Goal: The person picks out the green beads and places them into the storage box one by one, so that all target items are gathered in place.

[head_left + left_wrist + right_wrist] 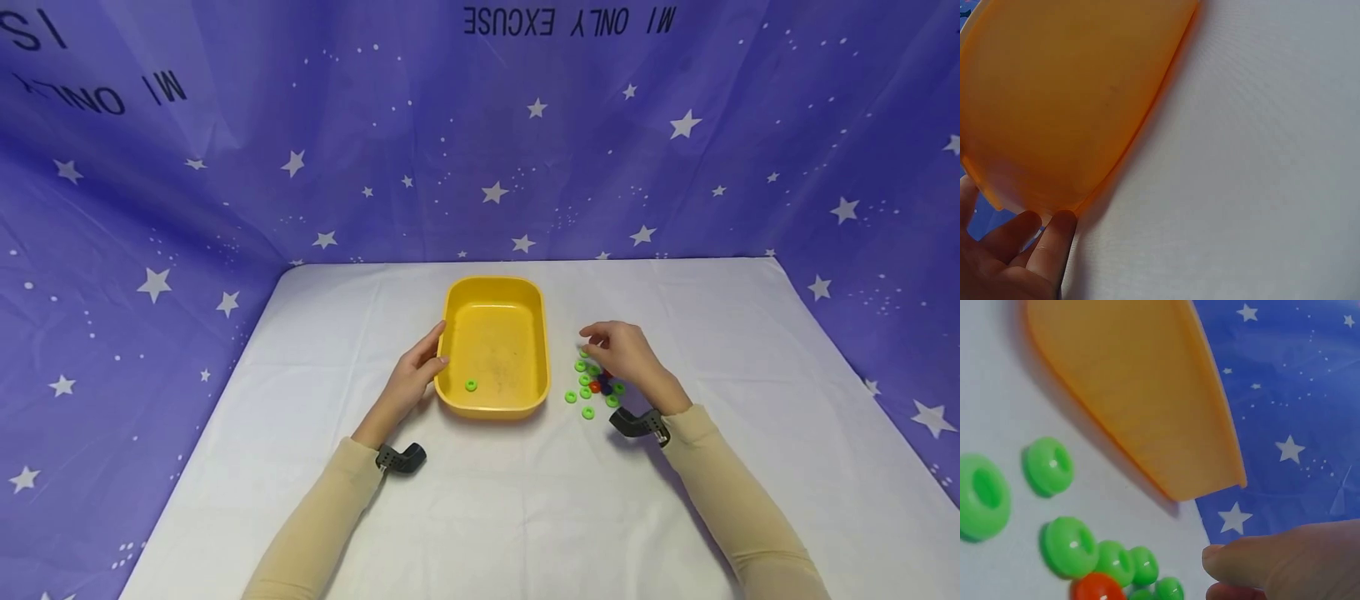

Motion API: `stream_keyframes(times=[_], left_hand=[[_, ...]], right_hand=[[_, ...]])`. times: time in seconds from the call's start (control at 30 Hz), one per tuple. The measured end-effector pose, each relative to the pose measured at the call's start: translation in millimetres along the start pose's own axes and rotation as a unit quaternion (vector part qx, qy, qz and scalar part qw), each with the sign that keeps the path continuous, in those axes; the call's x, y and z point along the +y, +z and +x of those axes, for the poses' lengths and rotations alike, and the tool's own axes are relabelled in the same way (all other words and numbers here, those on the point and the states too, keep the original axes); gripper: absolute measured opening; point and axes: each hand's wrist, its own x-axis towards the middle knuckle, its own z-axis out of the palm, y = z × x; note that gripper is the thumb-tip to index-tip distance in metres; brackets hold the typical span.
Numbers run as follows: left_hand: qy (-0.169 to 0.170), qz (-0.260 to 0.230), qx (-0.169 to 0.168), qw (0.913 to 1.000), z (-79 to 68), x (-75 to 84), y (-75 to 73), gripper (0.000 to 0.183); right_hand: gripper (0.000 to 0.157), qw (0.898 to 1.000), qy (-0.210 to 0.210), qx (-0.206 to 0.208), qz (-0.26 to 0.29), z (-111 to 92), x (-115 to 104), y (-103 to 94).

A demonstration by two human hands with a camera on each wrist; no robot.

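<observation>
A yellow plastic tray (495,413) stands on the white-covered table with one green ring (471,385) inside it. My left hand (408,375) holds the tray's left side, thumb at the rim and fingers along the outer wall. In the left wrist view, fingertips (1060,225) touch the tray's wall (1085,106). To the right of the tray, my right hand (624,350) hovers over a loose group of small rings, its fingers loosely bent, with no held thing visible. Several green rings (1069,547), a red ring (1099,589) and dark blue pieces (607,388) lie beneath and beside it.
White cloth (495,500) covers the table. A purple curtain (420,142) with white stars and lettering hangs behind and at the sides. Black wrist cameras (401,459) are strapped over beige sleeves (322,517).
</observation>
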Motion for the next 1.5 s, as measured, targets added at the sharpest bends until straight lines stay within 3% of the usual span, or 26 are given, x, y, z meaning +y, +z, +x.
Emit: stream_keyframes(times=[0.53,1.5], left_hand=[[-0.005,0.003,0.003,1.0,0.0,-3.2,2.0,0.063],[0.0,0.0,0.002,1.0,-0.5,-1.3,-0.8,0.062]], right_hand=[[0.026,0.999,0.03,-0.035,-0.01,1,15,12.4],[0.029,1.0,0.018,-0.018,-0.015,3,9,12.7]])
